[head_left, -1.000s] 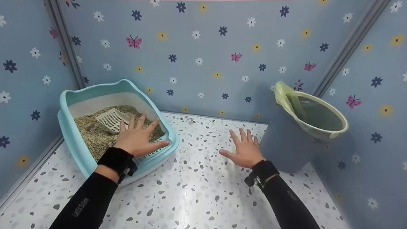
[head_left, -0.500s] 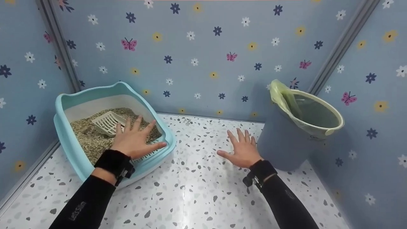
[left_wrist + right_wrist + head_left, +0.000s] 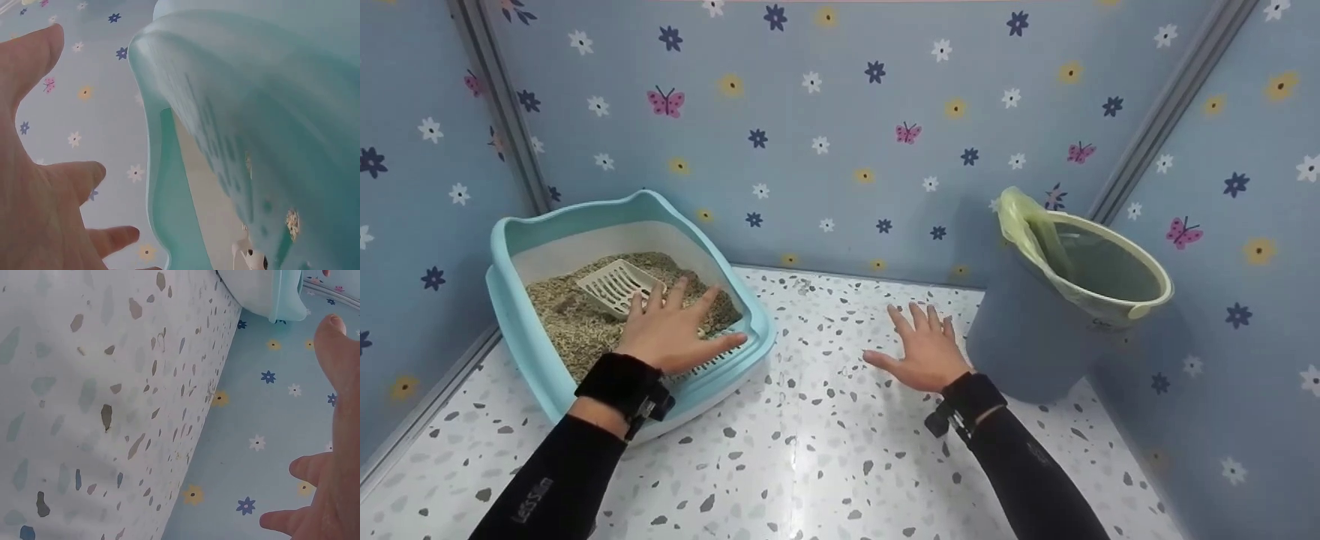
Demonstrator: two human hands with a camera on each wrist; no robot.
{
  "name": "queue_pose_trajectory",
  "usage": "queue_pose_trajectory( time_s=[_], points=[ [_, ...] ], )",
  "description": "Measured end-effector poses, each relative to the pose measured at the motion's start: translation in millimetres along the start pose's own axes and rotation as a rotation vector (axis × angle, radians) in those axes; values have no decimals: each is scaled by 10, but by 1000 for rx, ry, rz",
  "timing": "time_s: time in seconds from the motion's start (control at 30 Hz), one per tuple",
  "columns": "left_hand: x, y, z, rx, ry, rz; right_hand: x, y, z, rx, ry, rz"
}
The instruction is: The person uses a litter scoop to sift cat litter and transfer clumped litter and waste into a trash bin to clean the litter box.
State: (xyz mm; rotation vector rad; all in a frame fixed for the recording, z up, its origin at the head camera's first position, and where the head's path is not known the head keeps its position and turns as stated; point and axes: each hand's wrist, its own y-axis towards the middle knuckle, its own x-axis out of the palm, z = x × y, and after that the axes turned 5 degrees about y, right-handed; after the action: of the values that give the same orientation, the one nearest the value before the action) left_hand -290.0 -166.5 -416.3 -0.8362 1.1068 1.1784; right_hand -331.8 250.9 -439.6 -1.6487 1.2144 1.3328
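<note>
My left hand (image 3: 671, 334) is spread above the front of a turquoise litter box (image 3: 529, 330), its fingers straight and holding nothing. Inside the box lies tan cat litter (image 3: 566, 326), and a cream slotted litter scoop (image 3: 615, 285) rests on it, its handle end hidden behind my fingers. In the left wrist view the box's perforated step (image 3: 225, 129) shows beside my hand. My right hand (image 3: 926, 352) hovers over the floor with spread fingers, left of a grey-blue trash bin (image 3: 1020, 345) lined with a pale yellow-green bag (image 3: 1024, 225).
White speckled floor (image 3: 817, 420) lies between the box and the bin. A blue flowered wall (image 3: 825, 105) stands behind them, with side walls at left and right. Small bits (image 3: 81, 351) lie on the floor in the right wrist view.
The head view has shifted slightly, so the box and bin sit a little further left in it. Both hands have drifted slightly left and stay spread. The scoop has not moved in the litter.
</note>
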Motion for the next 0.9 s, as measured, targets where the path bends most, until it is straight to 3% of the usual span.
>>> queue_pose_trajectory(
  time_s=[0.17,0.3,0.4,0.5,0.6,0.73,0.83,0.9],
  points=[
    [-127,-128,-30,7,-132,-43,30,100,-167,-19,161,-19],
    [-274,-228,-177,-16,-247,-15,97,213,-317,-42,362,-49],
    [-356,-298,-335,-55,-386,85,191,306,-435,-39,636,-109],
    [-387,-379,-489,-110,-562,243,302,413,-585,-12,964,-160],
    [-367,-467,-634,-205,-701,411,427,528,-767,24,1184,-185],
    [-286,-565,-828,-404,-728,584,614,672,-1009,67,1274,-200],
    [-217,-623,-965,-540,-686,636,769,755,-1150,108,1301,-208],
    [-174,-669,-1042,-598,-654,633,866,790,-1227,131,1310,-209]
  ],
)
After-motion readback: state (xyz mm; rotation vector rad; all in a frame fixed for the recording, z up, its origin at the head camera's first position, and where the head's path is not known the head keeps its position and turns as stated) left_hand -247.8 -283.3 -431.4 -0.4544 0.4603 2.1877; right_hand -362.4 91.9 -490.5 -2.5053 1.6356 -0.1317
